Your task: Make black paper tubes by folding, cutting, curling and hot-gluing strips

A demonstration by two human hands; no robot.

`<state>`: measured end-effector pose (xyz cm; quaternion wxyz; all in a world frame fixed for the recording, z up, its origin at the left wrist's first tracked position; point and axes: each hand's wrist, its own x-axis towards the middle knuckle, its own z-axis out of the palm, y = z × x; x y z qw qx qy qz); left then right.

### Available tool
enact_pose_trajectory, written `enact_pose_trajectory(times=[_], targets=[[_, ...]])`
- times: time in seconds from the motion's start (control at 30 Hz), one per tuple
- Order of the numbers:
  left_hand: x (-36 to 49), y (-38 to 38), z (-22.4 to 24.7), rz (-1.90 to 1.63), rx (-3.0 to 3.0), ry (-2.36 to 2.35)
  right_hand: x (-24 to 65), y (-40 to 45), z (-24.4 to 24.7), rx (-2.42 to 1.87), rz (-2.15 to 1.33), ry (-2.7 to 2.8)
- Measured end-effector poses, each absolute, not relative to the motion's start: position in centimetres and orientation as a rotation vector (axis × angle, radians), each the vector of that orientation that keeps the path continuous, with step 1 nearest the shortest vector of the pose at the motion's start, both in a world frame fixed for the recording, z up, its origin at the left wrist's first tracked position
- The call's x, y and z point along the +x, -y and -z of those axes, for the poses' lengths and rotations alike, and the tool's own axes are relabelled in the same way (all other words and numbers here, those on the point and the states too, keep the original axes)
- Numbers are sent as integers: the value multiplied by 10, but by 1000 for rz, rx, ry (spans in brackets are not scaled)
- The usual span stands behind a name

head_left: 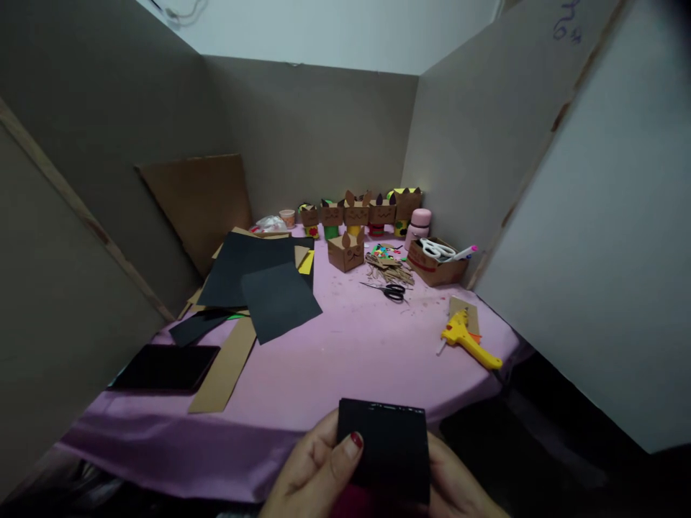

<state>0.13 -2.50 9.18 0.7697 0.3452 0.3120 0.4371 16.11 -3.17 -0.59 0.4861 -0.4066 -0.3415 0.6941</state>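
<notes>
A small black rectangular piece [391, 450], seemingly of black paper or card, is held between both hands just off the table's front edge. A shiny line runs along its top edge. My left hand [318, 464] grips its left side, the red-nailed thumb pressed on its face. Behind its right side is my right hand [456, 478], its fingertips hidden by the black piece. Nearest on the table are a tan cardboard strip [229, 367] to the left and a yellow glue gun [472, 345] to the right.
Black sheets [281, 298] and a dark tablet [165, 368] lie left. Black scissors [394, 291], cardboard scraps [389, 270] and a cardboard cat-face box [346, 253] are mid-table. A box of tools [435, 266] and a pink bottle [417, 226] stand back right. Panels surround the table.
</notes>
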Motion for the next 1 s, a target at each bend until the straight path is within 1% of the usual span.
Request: enact_pose_trajectory(times=[0.1, 0.23, 0.4, 0.53, 0.63, 0.83, 1.0], targets=[[3, 24, -93, -920, 730, -715, 167, 30, 0, -1069, -1662, 719], [4, 23, -94, -840, 767, -798, 181, 25, -14, -1148, -1529, 927], [5, 19, -83, -761, 849, -774, 192, 26, -26, -1238, -1295, 1114], [4, 18, -77, -714, 921, -916, 194, 33, -34, -1264, -1158, 1275], [5, 19, -77, -738, 949, -920, 194, 38, -37, -1240, -1270, 1180], [7, 20, -80, -741, 977, -908, 189, 32, -30, -1038, -1627, 662], [5, 23, -82, -731, 1064, -931, 188, 28, -20, -903, -1734, 410]])
